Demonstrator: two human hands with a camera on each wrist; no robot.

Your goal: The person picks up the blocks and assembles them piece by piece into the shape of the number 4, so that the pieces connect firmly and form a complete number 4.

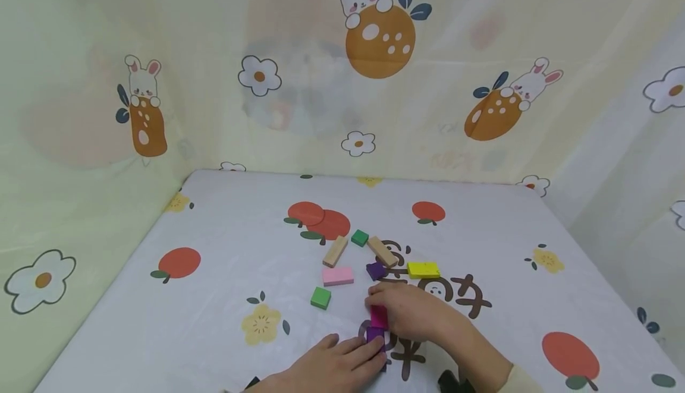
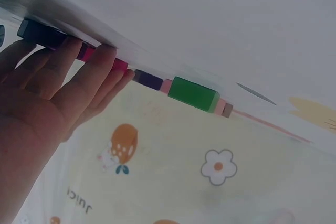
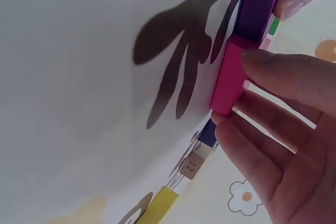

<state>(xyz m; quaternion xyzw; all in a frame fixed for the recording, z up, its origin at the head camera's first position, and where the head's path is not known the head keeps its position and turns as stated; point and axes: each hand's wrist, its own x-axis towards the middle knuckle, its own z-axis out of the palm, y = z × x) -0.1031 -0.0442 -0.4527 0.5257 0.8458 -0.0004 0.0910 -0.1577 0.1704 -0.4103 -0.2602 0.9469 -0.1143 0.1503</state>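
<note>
A magenta block lies end to end with a purple block at the near middle of the table. My right hand pinches the magenta block, its thumb on one side and its fingers about the far end, as the right wrist view shows. The left hand rests its fairly straight fingers on the purple block from the left. In the left wrist view the fingers hide part of the row of blocks. The purple block touches the magenta one in the right wrist view.
Beyond the hands lie a small purple block, a yellow block, a pink block, two green blocks and two plain wooden blocks. The white tablecloth bears fruit prints. Patterned curtains surround the table.
</note>
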